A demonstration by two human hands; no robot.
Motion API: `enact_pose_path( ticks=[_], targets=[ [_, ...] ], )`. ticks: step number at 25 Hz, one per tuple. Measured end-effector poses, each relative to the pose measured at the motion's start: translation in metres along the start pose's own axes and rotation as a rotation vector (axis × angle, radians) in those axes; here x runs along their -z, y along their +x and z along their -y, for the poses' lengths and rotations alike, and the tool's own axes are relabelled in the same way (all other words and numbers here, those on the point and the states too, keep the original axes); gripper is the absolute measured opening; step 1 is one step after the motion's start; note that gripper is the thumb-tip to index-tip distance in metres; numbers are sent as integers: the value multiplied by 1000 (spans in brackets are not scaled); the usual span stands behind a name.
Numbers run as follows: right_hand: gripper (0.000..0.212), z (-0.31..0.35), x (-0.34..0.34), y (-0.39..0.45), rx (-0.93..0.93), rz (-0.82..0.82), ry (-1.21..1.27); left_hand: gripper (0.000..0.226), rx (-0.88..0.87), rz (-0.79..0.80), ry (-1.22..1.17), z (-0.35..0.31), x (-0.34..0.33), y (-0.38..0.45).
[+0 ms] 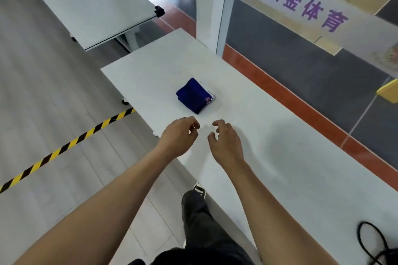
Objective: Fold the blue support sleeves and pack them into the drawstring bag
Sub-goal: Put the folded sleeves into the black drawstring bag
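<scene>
Your folded blue support sleeves lie as one compact stack on the white table, roughly mid-width, with a white-edged label end facing the right side. The stack sits just beyond your fingertips, not touched by either hand.

Your left hand hovers over the table's near edge, palm down, fingers curled loosely inward and slightly parted; it pinches nothing. Your right hand is beside it, a small gap between them, fingers likewise bent and a little spread, thumb apart from the rest, empty. Whether either hand touches the tabletop cannot be told.

At the bottom right corner of the view a black cord loop lies on the table, attached to something dark cut off by the frame; this may be the drawstring bag, but too little shows to confirm.

Surroundings: a second white table stands further off to the left; yellow-black hazard tape crosses the grey floor; a glass partition with purple lettering runs along the right side. Your dark trouser leg and shoe show below the table edge.
</scene>
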State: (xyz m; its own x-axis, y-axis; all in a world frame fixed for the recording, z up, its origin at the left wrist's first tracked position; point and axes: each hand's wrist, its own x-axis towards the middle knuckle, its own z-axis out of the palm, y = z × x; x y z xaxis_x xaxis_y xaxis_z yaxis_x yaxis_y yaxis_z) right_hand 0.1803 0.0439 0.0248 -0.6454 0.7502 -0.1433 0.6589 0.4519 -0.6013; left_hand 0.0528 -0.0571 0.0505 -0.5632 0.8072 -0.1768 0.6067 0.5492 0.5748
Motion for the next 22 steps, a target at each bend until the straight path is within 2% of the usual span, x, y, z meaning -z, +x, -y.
enact_pose_path(
  ticks=[7, 14, 16, 19, 22],
  targets=[
    [56, 19, -30, 116, -66, 121, 5, 32, 63, 82, 63, 46, 34, 120],
    [49, 23, -53, 173, -262, 170, -31, 41, 206, 202, 46, 73, 42, 190],
    [55, 25, -59, 183, -316, 195, -43, 44, 221, 256, 22, 80, 37, 214],
    [71, 30, -68, 184, -392, 253, 12, 37, 243, 357, -45, 88, 25, 238],
    [89, 35, -85, 186, -496, 205, 230, 36, 237, 455, -99, 97, 17, 247]
  ],
)
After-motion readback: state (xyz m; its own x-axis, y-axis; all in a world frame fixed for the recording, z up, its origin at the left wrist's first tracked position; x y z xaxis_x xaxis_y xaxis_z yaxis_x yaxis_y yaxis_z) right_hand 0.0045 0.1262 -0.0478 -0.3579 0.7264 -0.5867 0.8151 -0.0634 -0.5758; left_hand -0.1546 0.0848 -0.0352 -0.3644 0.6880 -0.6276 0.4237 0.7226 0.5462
